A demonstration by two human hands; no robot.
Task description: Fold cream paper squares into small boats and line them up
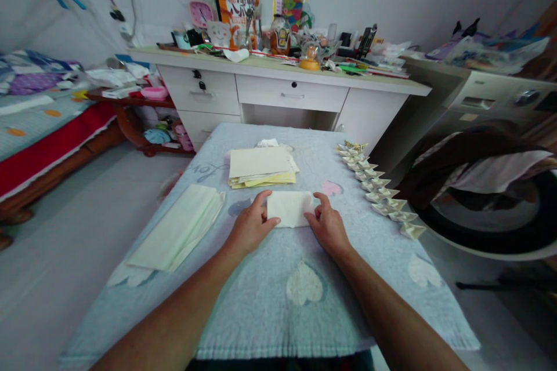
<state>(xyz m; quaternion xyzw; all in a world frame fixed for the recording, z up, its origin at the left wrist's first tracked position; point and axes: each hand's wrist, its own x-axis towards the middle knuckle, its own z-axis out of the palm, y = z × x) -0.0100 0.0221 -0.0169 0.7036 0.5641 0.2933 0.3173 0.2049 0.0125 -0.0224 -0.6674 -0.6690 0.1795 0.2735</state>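
Between my two hands, low over the cloth-covered table (pixel 256 295), is a small white rectangle of paper (pixel 289 210). My left hand (pixel 256 220) grips its left end between thumb and fingers. At the right end, my right hand (pixel 325 221) pinches it the same way. Just beyond lies a stack of cream and yellow paper sheets (pixel 261 163). Left of my left hand rests a pile of long pale green paper strips (pixel 178 226). Along the table's right side runs a row of several folded paper boats (pixel 378 185), the farthest one patterned.
Behind the table stands a white desk (pixel 291 90) crowded with a jar (pixel 281 35), an orange snack bag (pixel 237 3) and other items. On the right is a washing machine (pixel 487 104) with its door open and clothes hanging out. A bed (pixel 47 122) stands at the left.
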